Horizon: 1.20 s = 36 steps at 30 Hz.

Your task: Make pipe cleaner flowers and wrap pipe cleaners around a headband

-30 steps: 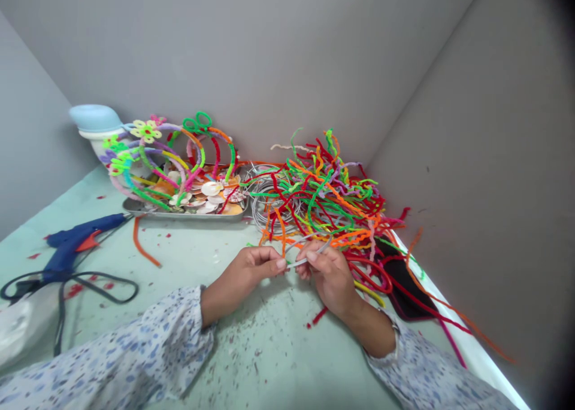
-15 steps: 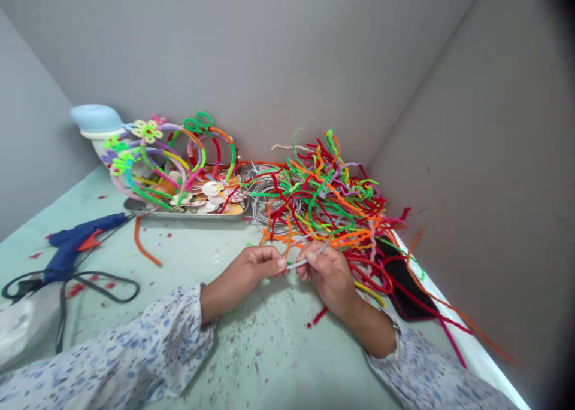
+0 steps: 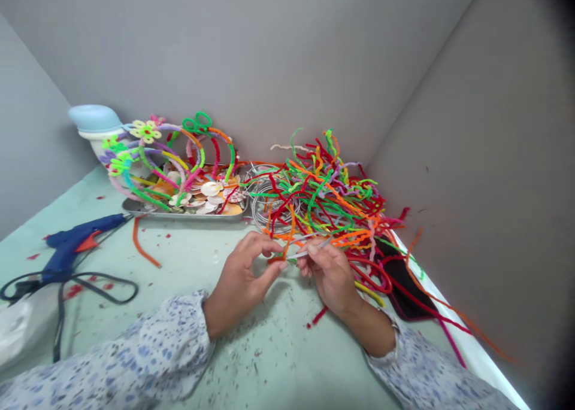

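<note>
A thin grey-white hoop (image 3: 300,254), like a bare headband, is pinched between the thumb and fingers of my right hand (image 3: 331,272). An orange pipe cleaner (image 3: 290,233) crosses its left end and bends toward my left hand (image 3: 246,272). That hand's thumb and index finger are apart, with the bent orange part in the gap between them; whether any finger touches it is hard to see. A bit of green shows beneath the hoop's end. Right behind both hands lies a tangled pile of coloured pipe cleaners (image 3: 332,188).
Coils of silvery wire or hoops (image 3: 265,209) lie by the pile. A metal tray (image 3: 206,216) holds shells and finished pipe-cleaner headbands (image 3: 193,137). On the left are a blue glue gun (image 3: 67,248) with its cord and a white container with a blue lid (image 3: 95,118). A wall stands behind.
My left hand has opened from its pinch on the hoop's end and shifted slightly left. The orange pipe cleaner now stands bent at that end. My right hand keeps its hold.
</note>
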Each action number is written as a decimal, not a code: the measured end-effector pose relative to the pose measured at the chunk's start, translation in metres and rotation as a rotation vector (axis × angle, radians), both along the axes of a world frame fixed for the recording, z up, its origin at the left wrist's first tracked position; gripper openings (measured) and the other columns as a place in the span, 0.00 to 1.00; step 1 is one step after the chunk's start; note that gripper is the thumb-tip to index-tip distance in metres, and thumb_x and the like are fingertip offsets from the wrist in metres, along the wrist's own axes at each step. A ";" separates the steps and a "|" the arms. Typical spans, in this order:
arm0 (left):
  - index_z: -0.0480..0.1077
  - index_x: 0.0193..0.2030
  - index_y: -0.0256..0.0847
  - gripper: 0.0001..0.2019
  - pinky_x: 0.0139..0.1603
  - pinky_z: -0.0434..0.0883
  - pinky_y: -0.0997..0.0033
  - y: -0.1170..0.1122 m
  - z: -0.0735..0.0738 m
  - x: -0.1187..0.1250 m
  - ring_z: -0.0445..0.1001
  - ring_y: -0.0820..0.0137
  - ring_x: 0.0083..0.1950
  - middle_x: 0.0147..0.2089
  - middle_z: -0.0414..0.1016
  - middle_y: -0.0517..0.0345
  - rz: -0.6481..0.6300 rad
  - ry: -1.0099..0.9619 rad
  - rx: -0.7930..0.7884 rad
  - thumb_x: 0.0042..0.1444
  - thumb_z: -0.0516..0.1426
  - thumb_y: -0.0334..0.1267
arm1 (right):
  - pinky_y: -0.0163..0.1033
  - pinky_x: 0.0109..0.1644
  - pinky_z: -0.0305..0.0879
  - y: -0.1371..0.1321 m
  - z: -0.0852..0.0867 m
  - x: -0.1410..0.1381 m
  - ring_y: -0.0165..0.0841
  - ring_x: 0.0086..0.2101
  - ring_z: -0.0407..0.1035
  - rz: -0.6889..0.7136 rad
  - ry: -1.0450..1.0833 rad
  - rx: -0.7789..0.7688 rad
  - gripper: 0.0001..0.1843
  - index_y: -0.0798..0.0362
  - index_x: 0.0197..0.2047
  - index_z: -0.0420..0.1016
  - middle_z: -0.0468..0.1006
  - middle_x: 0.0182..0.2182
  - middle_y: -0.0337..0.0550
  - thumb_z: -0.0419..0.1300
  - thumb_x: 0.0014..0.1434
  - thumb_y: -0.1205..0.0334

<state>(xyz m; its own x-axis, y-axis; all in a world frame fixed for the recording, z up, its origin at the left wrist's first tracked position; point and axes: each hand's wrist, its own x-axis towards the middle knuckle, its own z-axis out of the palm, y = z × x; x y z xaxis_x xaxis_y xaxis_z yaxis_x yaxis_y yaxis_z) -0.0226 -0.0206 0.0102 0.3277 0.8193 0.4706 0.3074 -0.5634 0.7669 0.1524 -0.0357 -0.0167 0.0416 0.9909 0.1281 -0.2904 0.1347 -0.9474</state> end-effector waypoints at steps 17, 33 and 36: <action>0.78 0.38 0.45 0.06 0.46 0.64 0.63 0.004 -0.005 -0.002 0.74 0.65 0.40 0.36 0.80 0.55 0.084 0.123 0.219 0.54 0.61 0.36 | 0.31 0.25 0.61 -0.001 0.002 -0.001 0.27 0.21 0.66 0.072 0.074 -0.031 0.13 0.55 0.28 0.77 0.75 0.22 0.39 0.59 0.58 0.56; 0.75 0.40 0.42 0.06 0.46 0.64 0.64 0.008 -0.009 -0.002 0.74 0.68 0.40 0.37 0.79 0.58 0.068 0.093 0.241 0.54 0.61 0.34 | 0.31 0.23 0.58 0.000 0.002 -0.002 0.25 0.20 0.66 0.071 0.050 -0.008 0.14 0.55 0.26 0.76 0.76 0.22 0.38 0.57 0.60 0.57; 0.75 0.39 0.42 0.06 0.46 0.64 0.64 0.008 -0.010 -0.002 0.74 0.68 0.40 0.36 0.79 0.57 0.100 0.082 0.262 0.53 0.62 0.35 | 0.31 0.23 0.58 0.001 0.002 -0.002 0.25 0.20 0.66 0.077 0.049 -0.004 0.15 0.55 0.26 0.76 0.76 0.22 0.39 0.57 0.60 0.57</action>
